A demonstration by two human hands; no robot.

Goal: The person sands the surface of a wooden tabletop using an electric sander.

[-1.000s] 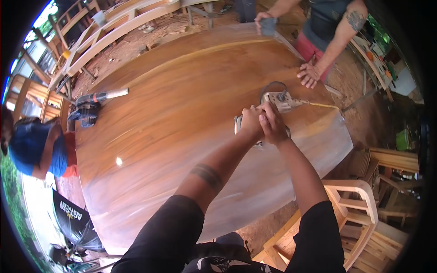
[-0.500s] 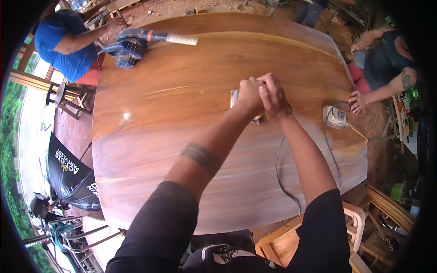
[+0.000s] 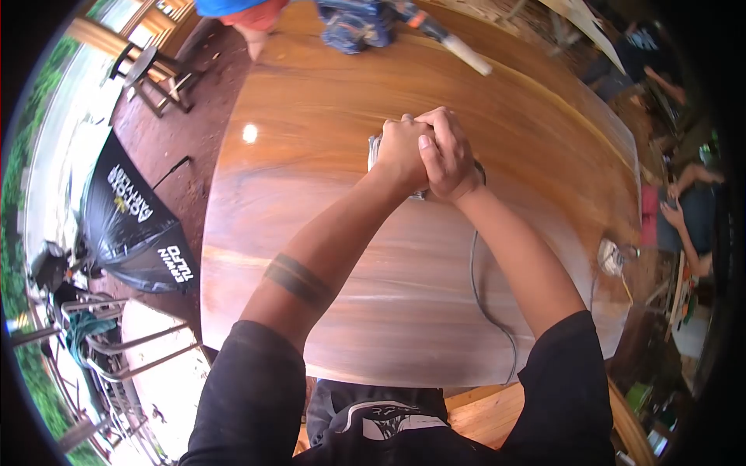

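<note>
My left hand (image 3: pixel 404 153) is closed over an electric sander (image 3: pixel 374 154), which is mostly hidden beneath my hands. Only its pale front edge and a small part below my wrist show. Pressed against the left one, my right hand (image 3: pixel 449 155) is closed too, its fingers overlapping at the top of the tool. The sander rests on a large brown wooden slab (image 3: pixel 365 291), glossy toward the far side and duller, whitish near me. From beneath my right hand a dark power cord (image 3: pixel 475 283) runs down over the slab's near edge.
A blue leaf blower (image 3: pixel 353 27) lies at the far edge, and a second sander (image 3: pixel 611 258) sits at the right. Left of the slab are a black umbrella (image 3: pixel 128 210), a wooden stool (image 3: pixel 144 74) and metal chair frames (image 3: pixel 116 346). Other people are beyond the slab and at right.
The view has turned, so the slab and blower sit farther right and the blower higher. My hands and the sander have moved toward the slab's near left. The person at right has drawn back from the second sander.
</note>
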